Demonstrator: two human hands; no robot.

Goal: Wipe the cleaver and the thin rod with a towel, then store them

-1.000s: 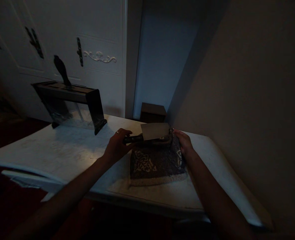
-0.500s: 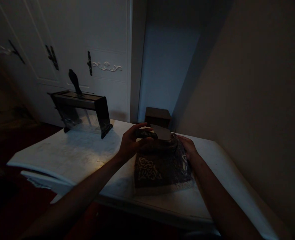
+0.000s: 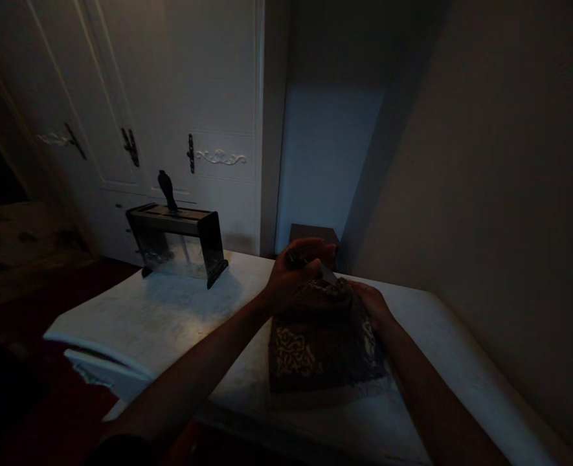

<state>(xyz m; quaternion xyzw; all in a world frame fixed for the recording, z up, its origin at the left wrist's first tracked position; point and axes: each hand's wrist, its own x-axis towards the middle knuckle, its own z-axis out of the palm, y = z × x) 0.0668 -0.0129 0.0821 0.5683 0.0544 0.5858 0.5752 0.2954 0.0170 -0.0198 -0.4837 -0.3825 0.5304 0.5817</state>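
My left hand (image 3: 285, 279) is closed around the dark handle of a broad-bladed knife (image 3: 327, 274). The blade points right, and its far part is hidden in a brown patterned towel (image 3: 315, 353). My right hand (image 3: 371, 303) grips the towel's bunched upper edge near the blade; its fingertips are partly hidden by the cloth. The rest of the towel hangs down and spreads over the white tabletop (image 3: 121, 310), its pale border towards me.
A knife stand (image 3: 175, 221) with black ends and a clear front is at the back left, one black-handled knife (image 3: 167, 189) upright in it. A white wardrobe (image 3: 218, 84) rises behind. A dark box (image 3: 313, 233) sits beyond the table, and a wall (image 3: 500, 194) borders the right.
My left hand has turned the knife so less of its blade face shows, and the blade has gone further into the towel folds. The view has shifted slightly left and up.
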